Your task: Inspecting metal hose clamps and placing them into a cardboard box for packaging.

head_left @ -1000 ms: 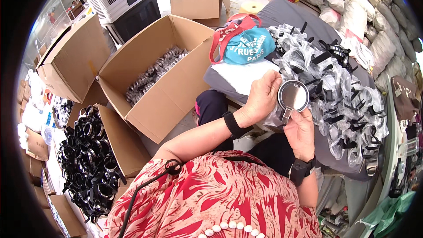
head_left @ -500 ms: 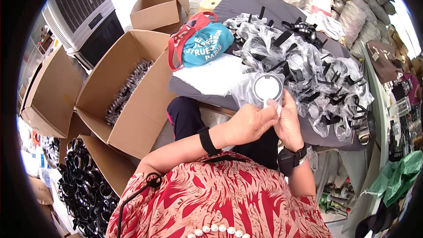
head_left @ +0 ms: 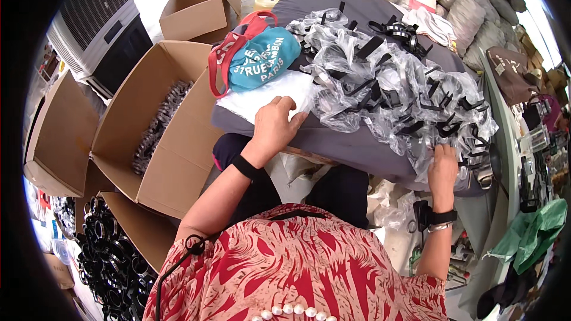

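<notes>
My left hand is over the near edge of a white sheet or stack of thin bags, thumb apart from its bent fingers, with nothing visible in it. At the near right of the grey-covered table, my right hand has its fingers closed on a clear plastic bag at the edge of a heap. Plastic hides the fingertips. The heap is made of clear bags holding black and silver parts with black strap-like ends. Unbagged black ring-shaped parts lie at its far side.
A teal and red cloth bag lies beside the white sheet. Left of the table stands a cardboard box with bagged silver parts. Many black rings fill the lower left. A metal ladle-like piece sits at the table's right corner.
My hands have parted: the left moved left to the white sheet, the right moved right to the heap's near edge. The round, white-faced bagged piece they held together is no longer distinguishable.
</notes>
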Motion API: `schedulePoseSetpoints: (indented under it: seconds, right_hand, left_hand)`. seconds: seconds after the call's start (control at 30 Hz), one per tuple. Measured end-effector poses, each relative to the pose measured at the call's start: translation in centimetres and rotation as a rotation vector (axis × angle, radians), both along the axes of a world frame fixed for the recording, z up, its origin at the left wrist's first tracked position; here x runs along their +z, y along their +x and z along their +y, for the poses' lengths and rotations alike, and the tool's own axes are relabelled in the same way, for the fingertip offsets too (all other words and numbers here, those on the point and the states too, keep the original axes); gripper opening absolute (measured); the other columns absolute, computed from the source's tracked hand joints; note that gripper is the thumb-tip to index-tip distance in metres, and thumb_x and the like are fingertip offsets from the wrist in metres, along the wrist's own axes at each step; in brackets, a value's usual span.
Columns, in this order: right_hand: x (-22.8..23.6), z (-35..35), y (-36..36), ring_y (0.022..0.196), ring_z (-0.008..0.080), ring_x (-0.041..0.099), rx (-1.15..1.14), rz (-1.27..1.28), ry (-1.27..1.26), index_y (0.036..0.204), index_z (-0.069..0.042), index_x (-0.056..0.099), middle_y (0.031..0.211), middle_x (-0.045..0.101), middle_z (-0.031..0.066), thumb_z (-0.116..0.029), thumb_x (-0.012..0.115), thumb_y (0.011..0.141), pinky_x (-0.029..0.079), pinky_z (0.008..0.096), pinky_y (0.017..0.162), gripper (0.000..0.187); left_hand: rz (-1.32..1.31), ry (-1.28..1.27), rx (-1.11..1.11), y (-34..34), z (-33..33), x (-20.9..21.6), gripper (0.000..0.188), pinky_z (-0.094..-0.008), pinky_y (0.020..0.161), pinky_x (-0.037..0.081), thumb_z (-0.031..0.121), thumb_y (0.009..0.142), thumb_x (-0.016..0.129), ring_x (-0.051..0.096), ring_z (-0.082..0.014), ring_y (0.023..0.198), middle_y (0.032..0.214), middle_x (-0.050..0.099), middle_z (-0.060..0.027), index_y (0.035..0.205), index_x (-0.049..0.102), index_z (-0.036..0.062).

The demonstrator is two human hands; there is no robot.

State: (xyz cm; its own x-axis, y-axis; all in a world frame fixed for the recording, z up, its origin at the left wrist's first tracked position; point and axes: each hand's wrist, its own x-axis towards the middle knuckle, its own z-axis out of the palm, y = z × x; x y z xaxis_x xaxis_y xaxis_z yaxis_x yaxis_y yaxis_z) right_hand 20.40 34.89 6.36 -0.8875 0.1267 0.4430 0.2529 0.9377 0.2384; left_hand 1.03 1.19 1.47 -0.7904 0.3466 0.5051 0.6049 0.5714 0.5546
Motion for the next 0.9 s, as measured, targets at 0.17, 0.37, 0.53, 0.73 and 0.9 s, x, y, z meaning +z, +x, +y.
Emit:
schedulePoseSetpoints:
  seconds: [0.17,0.37,0.53,0.73,0.9]
  right_hand:
    - [-0.6,0.1,-2.0,0.089,0.03,0.056,0.001,-0.235,0.133,0.085,0.0,0.057,0.094,0.056,0.0151,0.0,0.052,0.074,0.047,0.0378,0.078,0.011]
    - [4.7,-1.2,-2.6,0.091,0.0372,0.059,0.072,-0.367,0.026,0.09,0.002,0.058,0.098,0.061,0.0203,0.003,0.055,0.069,0.047,0.043,0.08,0.021]
    - [13.2,-1.6,-7.1,0.077,0.0353,0.06,0.238,-0.274,-0.308,0.09,0.0,0.06,0.084,0.062,0.0172,-0.008,0.065,0.073,0.048,0.0423,0.07,0.019]
    - [19.3,1.5,-24.1,0.072,0.0313,0.063,0.37,-0.292,-0.286,0.086,0.002,0.064,0.078,0.064,0.018,-0.007,0.064,0.071,0.048,0.0365,0.067,0.018]
    - [14.7,6.2,-39.6,0.079,0.0282,0.064,0.322,-0.597,-0.12,0.09,-0.001,0.068,0.081,0.067,0.0158,-0.006,0.07,0.066,0.05,0.0345,0.071,0.024]
  left_hand:
    - [0.098,-0.222,0.101,-0.1,0.8,-1.0,0.032,-0.042,0.061,0.049,0.024,0.068,0.075,0.06,-0.0332,0.071,0.077,0.057,-0.0142,0.08,0.057,0.0014]
    - [0.137,-0.177,0.075,-1.4,0.4,-3.3,0.008,-0.0413,0.057,0.049,0.007,0.075,0.06,0.06,-0.0328,0.064,0.07,0.056,-0.0139,0.072,0.054,0.0024]
    - [0.084,0.038,0.103,-1.6,0.3,-3.3,0.012,-0.0419,0.052,0.046,0.004,0.072,0.061,0.057,-0.0324,0.06,0.067,0.054,-0.0125,0.069,0.05,0.0034]
    - [-0.034,0.138,0.105,-1.4,-0.6,-2.5,0.021,-0.042,0.05,0.043,0.002,0.07,0.064,0.055,-0.0334,0.058,0.066,0.053,-0.012,0.069,0.043,0.0036]
    - [-0.046,0.144,0.1,-1.7,-0.1,-1.9,0.02,-0.0413,0.048,0.043,0.002,0.07,0.063,0.055,-0.0321,0.056,0.064,0.051,-0.0115,0.069,0.044,0.0041]
